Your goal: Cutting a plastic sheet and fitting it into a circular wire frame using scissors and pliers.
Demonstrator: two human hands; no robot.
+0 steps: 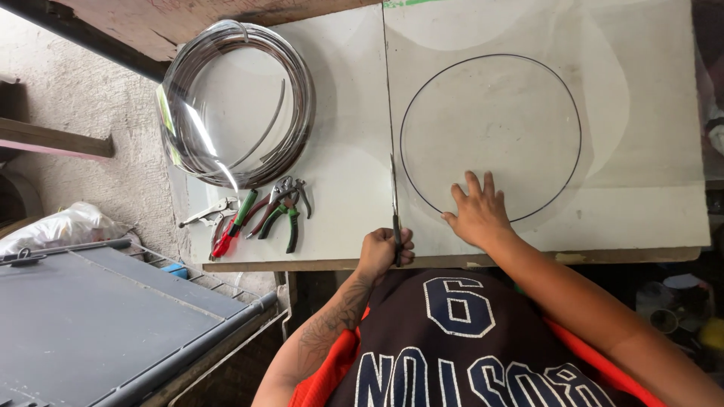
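Note:
My left hand (383,252) is shut on the handles of metal shears (394,197) at the table's near edge. The blade points away from me along a straight cut line that runs up the white sheet (641,113). To the right of that line, my right hand (478,213) lies flat on the sheet with its fingers spread. It rests on the lower edge of a large thin circle (490,55) drawn on the sheet.
A big coil of shiny metal strip (237,105) lies at the back left of the table. Green-handled pliers (285,212), a red-handled tool (226,235) and locking pliers (202,216) sit near the front left edge. A grey plastic lid (90,324) and a white bag (60,226) are on the left.

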